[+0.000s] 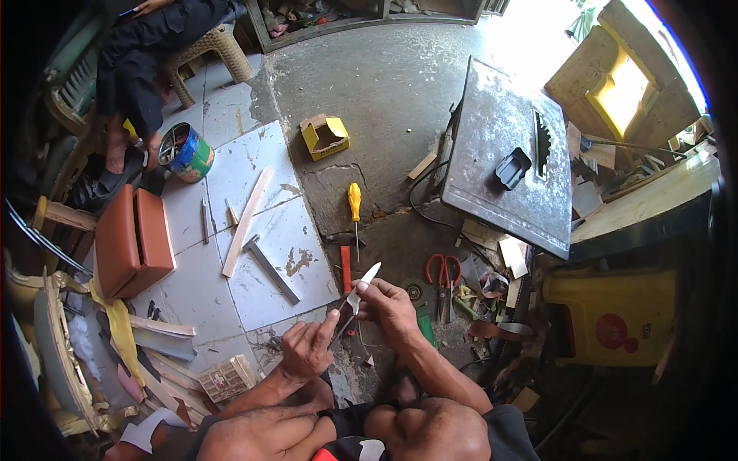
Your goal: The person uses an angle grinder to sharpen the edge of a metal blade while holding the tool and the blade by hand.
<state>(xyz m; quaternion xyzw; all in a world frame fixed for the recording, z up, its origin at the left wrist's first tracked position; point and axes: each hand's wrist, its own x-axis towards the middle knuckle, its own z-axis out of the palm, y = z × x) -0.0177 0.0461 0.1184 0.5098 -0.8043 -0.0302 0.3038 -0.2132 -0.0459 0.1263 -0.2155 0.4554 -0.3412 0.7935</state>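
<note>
My right hand (388, 311) pinches a small white pointed piece (370, 273) at the lower centre. My left hand (307, 349) is curled just below it, index finger raised against a thin dark metal tool (342, 326) that runs under the white piece; its exact grip is unclear. Beyond my hands lie a yellow-handled screwdriver (354, 201) and a red-handled tool (346, 261). Red-handled scissors (443, 273) and an angle grinder (415, 296) rest right of my hands. A metal hammer-like tool (273, 273) lies on the white tiles (261, 307) to the left.
A metal saw table (500, 115) fills the right, beside wood scraps and a yellow container (607, 307). An orange cushioned box (123, 238), paint bucket (184, 154) and yellow carton (323, 137) stand ahead and left. A seated person's legs (123, 77) are upper left, near cut wood pieces (161, 326).
</note>
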